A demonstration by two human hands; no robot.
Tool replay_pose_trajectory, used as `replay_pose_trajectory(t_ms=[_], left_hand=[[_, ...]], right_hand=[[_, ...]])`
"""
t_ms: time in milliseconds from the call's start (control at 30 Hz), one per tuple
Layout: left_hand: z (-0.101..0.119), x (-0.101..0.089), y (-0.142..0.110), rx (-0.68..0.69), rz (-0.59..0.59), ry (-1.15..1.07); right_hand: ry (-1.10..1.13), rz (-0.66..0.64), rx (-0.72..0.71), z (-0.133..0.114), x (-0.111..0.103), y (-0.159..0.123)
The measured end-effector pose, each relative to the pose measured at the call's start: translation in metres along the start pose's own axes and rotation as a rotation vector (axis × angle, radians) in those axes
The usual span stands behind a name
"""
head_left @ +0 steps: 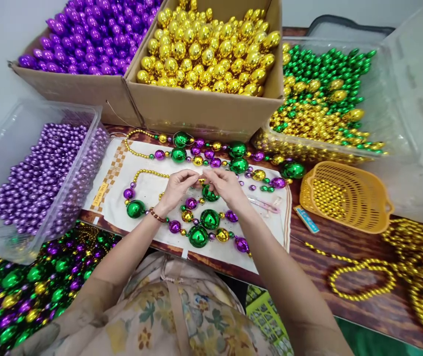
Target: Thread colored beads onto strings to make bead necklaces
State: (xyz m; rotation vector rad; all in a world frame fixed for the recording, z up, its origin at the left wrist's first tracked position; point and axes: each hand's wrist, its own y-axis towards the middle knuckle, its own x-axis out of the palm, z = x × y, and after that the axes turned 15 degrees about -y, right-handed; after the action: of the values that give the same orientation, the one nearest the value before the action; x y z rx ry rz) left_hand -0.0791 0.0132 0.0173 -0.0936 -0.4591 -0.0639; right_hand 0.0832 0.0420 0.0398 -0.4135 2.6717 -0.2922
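Over the white cloth (115, 198), my left hand (180, 187) and my right hand (226, 185) meet with fingertips pinched almost together. Both grip part of a bead necklace (198, 236), close to a small gold bead between them; the exact spot held is too small to make out. A large green bead (210, 193) hangs just below my fingers. The rest of the strand, in green, purple and gold, curves over the cloth under my wrists. Behind my hands lies another bead strand (238, 165). A few loose purple and green beads (267, 189) rest right of my right hand.
Cardboard boxes of purple beads (96, 37) and gold beads (204, 49) stand behind. Clear bins hold lilac beads (44, 173) at left and green-gold beads (318, 99) at right. An orange basket (367, 198), small blue packet (307, 219) and gold bead strings (363, 279) lie right.
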Motion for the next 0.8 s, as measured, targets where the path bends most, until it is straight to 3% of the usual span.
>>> replay_pose_trajectory(t_ms=[167, 433, 600, 800], left_hand=[[0.001, -0.008, -0.002, 0.053, -0.029, 0.133], [0.007, -0.019, -0.006, 0.377, 0.014, 0.665], [0.022, -0.032, -0.014, 0.361, -0.016, 0.765], [0.031, -0.054, -0.027, 0.281, -0.004, 0.915]], right_hand=[[0.242, 0.102, -0.004, 0.001, 0.024, 0.011], [0.353, 0.194, 0.024, 0.0, 0.018, 0.014], [0.454, 0.253, 0.009, -0.005, 0.013, 0.019], [0.434, 0.234, -0.037, -0.005, 0.019, 0.022]])
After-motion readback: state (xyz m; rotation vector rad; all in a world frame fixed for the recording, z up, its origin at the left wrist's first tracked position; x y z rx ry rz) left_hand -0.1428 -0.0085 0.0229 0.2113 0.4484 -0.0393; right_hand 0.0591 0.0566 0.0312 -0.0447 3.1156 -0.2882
